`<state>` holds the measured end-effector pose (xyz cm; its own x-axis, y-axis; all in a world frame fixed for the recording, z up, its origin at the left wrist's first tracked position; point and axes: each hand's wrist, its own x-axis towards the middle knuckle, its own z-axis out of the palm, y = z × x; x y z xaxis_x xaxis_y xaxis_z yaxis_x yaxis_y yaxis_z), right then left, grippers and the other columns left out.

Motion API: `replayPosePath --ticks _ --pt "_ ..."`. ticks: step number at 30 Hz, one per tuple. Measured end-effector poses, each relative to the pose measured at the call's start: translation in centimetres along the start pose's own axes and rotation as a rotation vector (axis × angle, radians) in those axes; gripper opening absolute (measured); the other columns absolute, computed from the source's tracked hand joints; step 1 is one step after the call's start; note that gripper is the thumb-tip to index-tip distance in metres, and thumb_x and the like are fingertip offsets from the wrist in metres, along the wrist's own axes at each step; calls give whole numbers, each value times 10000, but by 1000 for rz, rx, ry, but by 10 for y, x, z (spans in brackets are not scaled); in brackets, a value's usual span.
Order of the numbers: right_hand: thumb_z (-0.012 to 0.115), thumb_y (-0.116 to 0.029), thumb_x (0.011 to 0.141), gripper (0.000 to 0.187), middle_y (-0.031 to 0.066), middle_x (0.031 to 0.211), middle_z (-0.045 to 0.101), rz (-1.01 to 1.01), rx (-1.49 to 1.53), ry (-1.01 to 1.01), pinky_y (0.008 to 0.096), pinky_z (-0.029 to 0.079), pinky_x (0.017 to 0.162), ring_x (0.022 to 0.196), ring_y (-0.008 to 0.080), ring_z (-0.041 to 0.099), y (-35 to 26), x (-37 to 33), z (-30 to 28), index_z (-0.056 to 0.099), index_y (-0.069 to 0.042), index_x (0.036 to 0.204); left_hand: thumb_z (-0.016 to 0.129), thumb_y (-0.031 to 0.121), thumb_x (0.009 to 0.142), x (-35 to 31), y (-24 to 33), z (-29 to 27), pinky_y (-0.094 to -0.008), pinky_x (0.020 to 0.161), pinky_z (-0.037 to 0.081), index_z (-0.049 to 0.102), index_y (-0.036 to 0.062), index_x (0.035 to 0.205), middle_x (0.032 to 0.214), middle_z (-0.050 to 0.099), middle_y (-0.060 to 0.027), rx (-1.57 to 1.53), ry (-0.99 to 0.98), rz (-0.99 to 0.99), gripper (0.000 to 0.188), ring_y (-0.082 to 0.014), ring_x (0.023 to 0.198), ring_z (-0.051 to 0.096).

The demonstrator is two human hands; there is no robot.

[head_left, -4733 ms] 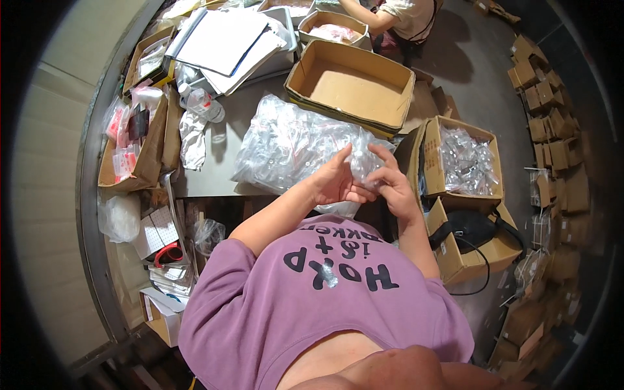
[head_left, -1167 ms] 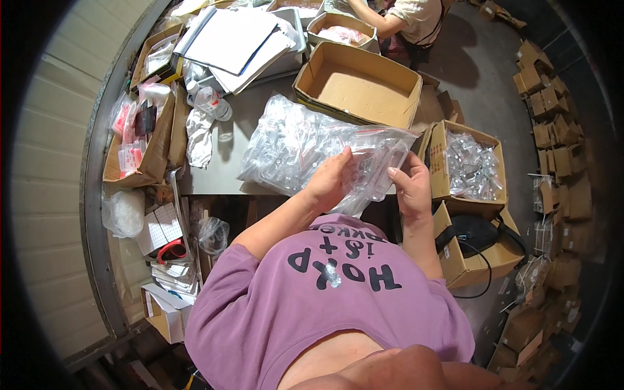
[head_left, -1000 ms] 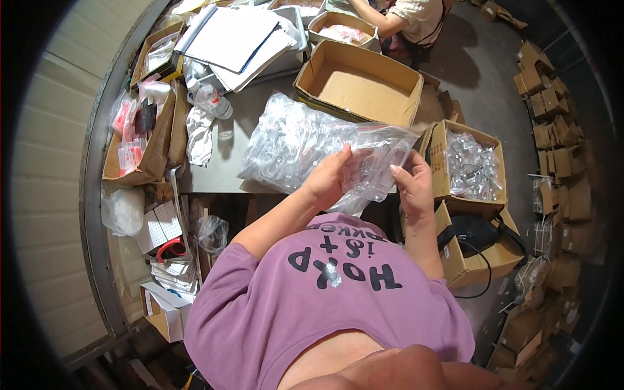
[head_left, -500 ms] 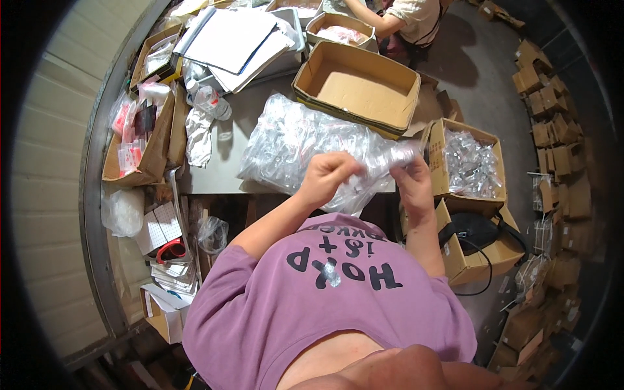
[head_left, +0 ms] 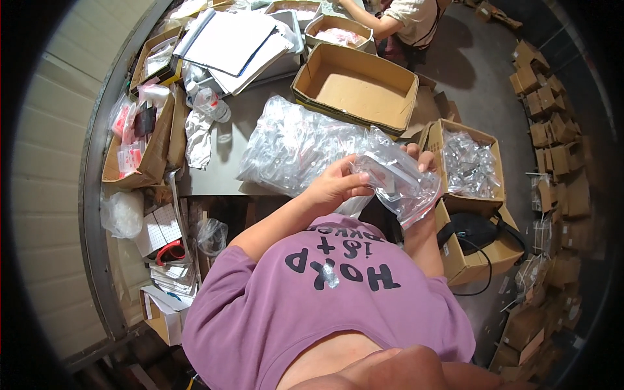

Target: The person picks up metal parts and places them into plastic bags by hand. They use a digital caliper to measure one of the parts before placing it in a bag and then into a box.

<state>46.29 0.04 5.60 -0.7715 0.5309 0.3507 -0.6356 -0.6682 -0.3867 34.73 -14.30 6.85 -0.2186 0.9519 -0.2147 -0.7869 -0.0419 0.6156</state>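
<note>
Between my hands, above the table's near right edge, is a clear plastic bag (head_left: 404, 195) with small things inside that are too blurred to name. My left hand (head_left: 341, 182) pinches its left side between thumb and fingers. At its far right side my right hand (head_left: 421, 159) grips the bag, partly covered by the plastic. Just beyond lies a wide heap of clear plastic bags (head_left: 292, 146) on the grey table (head_left: 211, 182). Right of my right hand stands a cardboard box (head_left: 492, 188) filled with similar small clear bags.
An open shallow cardboard box (head_left: 357, 75) stands behind the heap. Papers on a clipboard (head_left: 227, 39), a water bottle (head_left: 211, 104) and a white cloth (head_left: 198, 143) are at left. A black bag (head_left: 474, 231) sits in a lower box. Another person (head_left: 409, 23) is at the far side.
The crumpled plastic has spread out into a visible bag, which now hangs nearer to me over my right wrist. My left hand has moved slightly right and turned.
</note>
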Motion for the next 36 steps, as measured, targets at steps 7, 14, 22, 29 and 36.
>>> replayPosePath --ticks 7,14,22,29,36 --pt "647 -49 746 128 117 1046 527 79 16 124 420 458 920 1093 262 493 1 -6 -3 527 -56 789 634 67 767 -6 7 6 -317 797 486 476 -19 1134 984 605 -132 156 -107 88 409 -190 877 602" --pt "679 -55 711 176 105 1021 526 88 -13 101 414 447 915 1035 254 514 0 -8 -13 541 -65 820 606 41 761 -11 12 12 -286 751 513 489 -39 1132 993 608 -151 216 -57 23 398 -179 873 609" --pt "645 -44 740 174 120 1005 501 76 -68 126 358 466 881 975 242 532 -3 -12 -12 540 -35 878 596 48 770 -9 8 10 -295 774 506 496 -41 1121 995 612 -139 288 -67 34 375 -180 894 607" --pt "648 -35 739 267 115 1020 503 91 -143 259 302 483 844 927 198 550 -5 -12 3 501 -16 962 644 114 772 -7 8 -3 -291 773 492 522 -34 1086 985 614 -119 159 -45 -33 367 -172 881 602" --pt "695 -57 725 394 54 967 557 102 -692 309 245 479 798 908 123 558 2 -10 12 478 6 1048 690 56 720 -6 10 -9 -280 787 482 505 -33 1114 1008 601 -99 297 -58 39 444 -154 900 588"
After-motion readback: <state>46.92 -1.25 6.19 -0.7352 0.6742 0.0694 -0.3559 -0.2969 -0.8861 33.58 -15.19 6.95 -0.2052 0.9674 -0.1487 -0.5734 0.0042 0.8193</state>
